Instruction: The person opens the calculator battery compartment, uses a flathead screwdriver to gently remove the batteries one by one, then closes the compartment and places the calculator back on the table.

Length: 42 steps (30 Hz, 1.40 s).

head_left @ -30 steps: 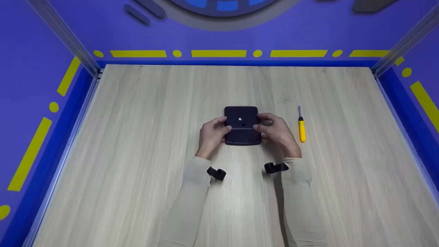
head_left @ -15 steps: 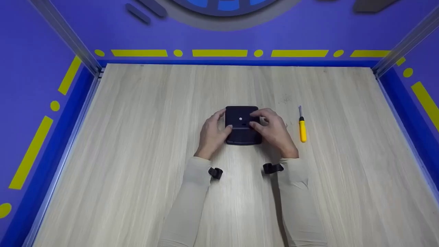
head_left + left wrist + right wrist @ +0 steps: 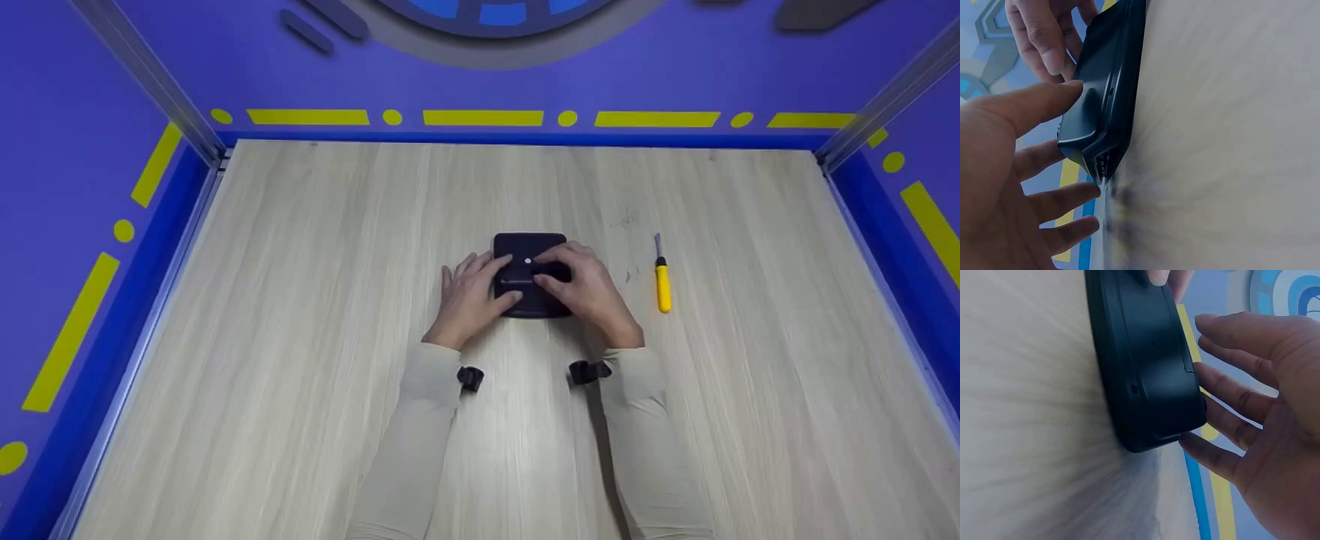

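A: Black case (image 3: 523, 273) lies flat on the bench (image 3: 337, 300). Handling?
B: Judgement: stiff shell, fairly light, smooth enough to slide; edges may chip. Best hold: both long sides, clear of the raised ridge.
A: Markings?
B: White spot (image 3: 528, 261) on its top face; label or sticker, cannot tell. No legible brand or writing.
A: Hands?
B: Left hand (image 3: 471, 291) at the case's left side, fingers spread, thumb on its top. Right hand (image 3: 589, 289) over its right side, thumb and index apart, gripping nothing visible.
A: Beyond?
B: Yellow-handled screwdriver (image 3: 663, 289), right of the case.
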### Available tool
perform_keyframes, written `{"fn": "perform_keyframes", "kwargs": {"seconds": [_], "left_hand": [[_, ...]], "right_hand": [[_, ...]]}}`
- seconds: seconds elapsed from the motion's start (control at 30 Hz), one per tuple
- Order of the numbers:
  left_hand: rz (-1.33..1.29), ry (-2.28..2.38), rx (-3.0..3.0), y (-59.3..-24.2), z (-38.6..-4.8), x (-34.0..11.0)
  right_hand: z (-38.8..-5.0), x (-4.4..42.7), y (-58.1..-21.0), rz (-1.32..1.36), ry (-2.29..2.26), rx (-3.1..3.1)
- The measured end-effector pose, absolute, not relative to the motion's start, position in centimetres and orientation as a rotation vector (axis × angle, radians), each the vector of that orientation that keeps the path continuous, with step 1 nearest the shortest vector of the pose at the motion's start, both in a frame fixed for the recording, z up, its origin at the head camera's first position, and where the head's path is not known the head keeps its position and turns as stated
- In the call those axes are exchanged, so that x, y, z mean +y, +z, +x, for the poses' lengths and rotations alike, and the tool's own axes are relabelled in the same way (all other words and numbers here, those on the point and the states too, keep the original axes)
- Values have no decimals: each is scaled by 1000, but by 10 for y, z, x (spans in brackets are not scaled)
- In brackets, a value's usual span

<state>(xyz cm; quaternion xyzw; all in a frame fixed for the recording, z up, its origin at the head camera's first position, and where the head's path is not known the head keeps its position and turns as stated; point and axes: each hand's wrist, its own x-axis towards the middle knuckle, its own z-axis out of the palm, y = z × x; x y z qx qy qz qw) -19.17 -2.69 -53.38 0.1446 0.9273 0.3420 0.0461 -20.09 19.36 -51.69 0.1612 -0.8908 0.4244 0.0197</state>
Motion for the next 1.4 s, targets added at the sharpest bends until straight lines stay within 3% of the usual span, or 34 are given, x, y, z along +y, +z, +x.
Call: {"fn": "perform_keyframes", "kwargs": {"seconds": [1.4], "left_hand": [[426, 922, 2860, -535, -191, -26]], "right_hand": [[-201, 187, -521, 476, 1253, -2837]]}}
